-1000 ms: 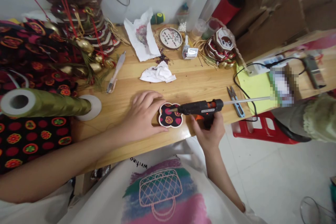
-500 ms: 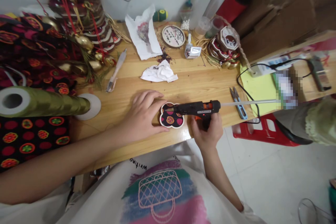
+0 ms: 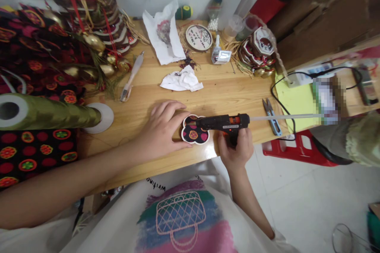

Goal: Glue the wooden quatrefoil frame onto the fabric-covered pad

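My right hand (image 3: 237,148) is wrapped round the handle of a black hot glue gun (image 3: 222,122), with a long clear glue stick (image 3: 285,117) sticking out of its back. The gun's nozzle lies over the upper left part of a flower-shaped piece (image 3: 195,136), dark patterned fabric with a white rim, on the wooden table. My left hand (image 3: 166,128) steadies that piece from the left, thumb at its lower edge and fingers at its upper left edge. Whether the nozzle touches the fabric, I cannot tell.
A green ribbon roll (image 3: 56,114) and patterned cloth (image 3: 35,154) lie at left. Behind my hands are crumpled white paper (image 3: 182,80), a white pen-like tool (image 3: 132,76) and a small bottle (image 3: 220,54). Blue thread snips (image 3: 272,118) and a black cable (image 3: 280,104) are at right.
The view has shifted slightly. Both hands, the glue gun and the flower-shaped piece keep nearly the same places relative to each other.
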`<act>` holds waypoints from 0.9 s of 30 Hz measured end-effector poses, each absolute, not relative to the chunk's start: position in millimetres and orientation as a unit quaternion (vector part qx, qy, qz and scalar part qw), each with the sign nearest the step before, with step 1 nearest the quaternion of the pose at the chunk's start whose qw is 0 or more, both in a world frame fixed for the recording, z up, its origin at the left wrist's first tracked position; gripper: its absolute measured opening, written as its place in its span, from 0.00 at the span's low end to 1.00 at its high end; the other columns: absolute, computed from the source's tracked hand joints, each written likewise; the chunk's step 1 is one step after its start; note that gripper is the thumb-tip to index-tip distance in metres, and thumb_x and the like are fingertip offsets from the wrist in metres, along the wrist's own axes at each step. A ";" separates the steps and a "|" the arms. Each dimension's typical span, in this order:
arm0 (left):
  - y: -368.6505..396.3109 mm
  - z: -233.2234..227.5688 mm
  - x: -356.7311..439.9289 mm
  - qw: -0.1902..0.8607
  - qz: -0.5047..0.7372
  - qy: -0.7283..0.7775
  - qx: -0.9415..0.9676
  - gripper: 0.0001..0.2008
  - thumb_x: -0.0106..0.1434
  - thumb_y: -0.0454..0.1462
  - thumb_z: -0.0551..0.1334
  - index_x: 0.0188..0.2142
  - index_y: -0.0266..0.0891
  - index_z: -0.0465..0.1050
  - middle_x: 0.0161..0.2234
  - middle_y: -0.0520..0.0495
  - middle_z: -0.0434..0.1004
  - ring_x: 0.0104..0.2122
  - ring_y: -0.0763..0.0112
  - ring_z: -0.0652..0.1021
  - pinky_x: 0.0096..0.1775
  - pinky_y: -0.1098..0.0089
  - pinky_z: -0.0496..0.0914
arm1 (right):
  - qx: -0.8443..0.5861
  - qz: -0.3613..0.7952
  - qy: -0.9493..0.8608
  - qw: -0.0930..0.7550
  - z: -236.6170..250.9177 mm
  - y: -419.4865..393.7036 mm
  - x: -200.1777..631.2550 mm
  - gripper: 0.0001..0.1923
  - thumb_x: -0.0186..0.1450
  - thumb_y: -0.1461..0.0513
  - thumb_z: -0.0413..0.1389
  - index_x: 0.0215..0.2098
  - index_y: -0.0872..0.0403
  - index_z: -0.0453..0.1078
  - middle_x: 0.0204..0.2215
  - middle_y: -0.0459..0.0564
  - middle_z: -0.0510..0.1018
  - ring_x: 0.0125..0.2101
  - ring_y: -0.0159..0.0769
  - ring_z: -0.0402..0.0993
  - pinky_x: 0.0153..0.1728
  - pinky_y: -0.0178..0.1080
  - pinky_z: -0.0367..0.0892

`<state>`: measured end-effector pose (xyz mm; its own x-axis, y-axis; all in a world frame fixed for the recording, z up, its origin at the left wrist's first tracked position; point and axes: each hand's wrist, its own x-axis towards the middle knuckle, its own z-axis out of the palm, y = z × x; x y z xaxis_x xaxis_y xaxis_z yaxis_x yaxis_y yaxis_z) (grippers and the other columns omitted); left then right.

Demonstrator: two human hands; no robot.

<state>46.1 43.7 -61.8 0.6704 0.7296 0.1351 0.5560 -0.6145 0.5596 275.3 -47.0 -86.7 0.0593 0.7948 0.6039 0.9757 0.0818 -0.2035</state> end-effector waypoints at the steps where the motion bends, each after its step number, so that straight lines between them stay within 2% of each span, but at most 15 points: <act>1: 43.7 -61.8 46.1 0.241 0.179 0.363 0.882 0.33 0.54 0.54 0.70 0.53 0.39 0.70 0.53 0.37 0.70 0.55 0.49 0.69 0.57 0.49 0.62 | -0.656 -0.151 -0.672 0.308 -86.9 -47.2 275.5 0.31 0.63 0.62 0.57 0.63 0.49 0.57 0.34 0.51 0.75 0.30 0.38 0.73 0.28 0.39 0.70; 15: 44.2 -61.9 46.2 0.236 0.181 0.358 0.885 0.33 0.54 0.53 0.70 0.53 0.36 0.70 0.53 0.35 0.70 0.55 0.47 0.69 0.56 0.48 0.63 | -0.660 -0.143 -0.670 0.307 -85.5 -47.2 274.3 0.32 0.62 0.64 0.58 0.63 0.48 0.57 0.34 0.51 0.75 0.31 0.38 0.73 0.30 0.39 0.70; 24: 43.7 -62.0 45.9 0.254 0.178 0.368 0.877 0.33 0.53 0.53 0.70 0.54 0.41 0.70 0.54 0.37 0.69 0.56 0.48 0.68 0.57 0.48 0.62 | -0.665 -0.163 -0.655 0.318 -89.6 -46.9 273.1 0.26 0.61 0.55 0.62 0.54 0.51 0.62 0.32 0.50 0.74 0.29 0.37 0.71 0.28 0.39 0.69; 27: 43.5 -62.8 45.7 0.252 0.179 0.366 0.878 0.33 0.53 0.53 0.70 0.54 0.40 0.70 0.54 0.36 0.70 0.55 0.48 0.68 0.57 0.47 0.62 | -0.669 -0.159 -0.652 0.319 -89.4 -47.3 272.8 0.25 0.60 0.55 0.63 0.53 0.51 0.63 0.31 0.49 0.73 0.28 0.36 0.71 0.28 0.39 0.69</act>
<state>45.7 43.5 -62.8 0.6675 0.7330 0.1308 0.5524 -0.6053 0.5731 272.8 -47.3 -89.4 0.0998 0.7717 0.6281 0.9740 0.0533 -0.2203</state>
